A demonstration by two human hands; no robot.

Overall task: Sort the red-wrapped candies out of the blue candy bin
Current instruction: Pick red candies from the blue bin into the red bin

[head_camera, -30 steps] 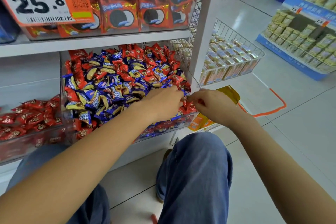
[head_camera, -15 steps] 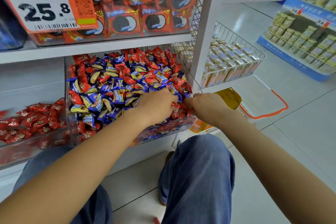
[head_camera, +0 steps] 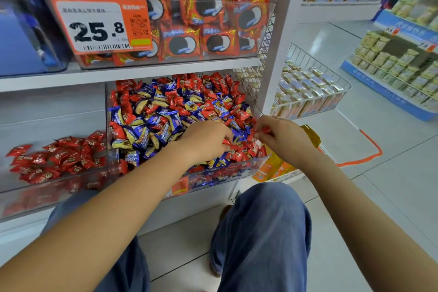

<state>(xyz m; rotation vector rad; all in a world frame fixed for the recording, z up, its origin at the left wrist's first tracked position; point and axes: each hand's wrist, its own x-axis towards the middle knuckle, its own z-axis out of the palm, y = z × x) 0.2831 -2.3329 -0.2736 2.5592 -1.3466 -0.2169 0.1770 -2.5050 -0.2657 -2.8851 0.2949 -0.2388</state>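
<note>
Red bin (head_camera: 54,187): at the far left on the lower shelf, a clear bin holding only red-wrapped candies; it looks like the place the sorted ones belong, though that is a judgement.
Mixed bin (head_camera: 237,168): just right of it on the same shelf, a clear bin heaped with blue candies (head_camera: 166,125) and red-wrapped candies (head_camera: 213,92) jumbled together, the red thickest toward the back and right.
Step in hand: picking reds out of the mix at the bin's front right corner; plenty of red remains, so the sort seems far from done.
Left hand (head_camera: 206,140): reaches in over the front wall, palm down, fingers curled into the pile and closing on a red candy (head_camera: 226,142) at its fingertips.
Right hand (head_camera: 282,136): at the bin's right edge, raised a little above the heap, thumb and fingers pinching another red piece (head_camera: 264,130).
Arms: both forearms stretch forward from a crouch, knees below, the hands near each other but apart.
Next move: likely a carry leftward across the divider to the red bin, lifting clear of the wall without dragging blue ones along.
</note>
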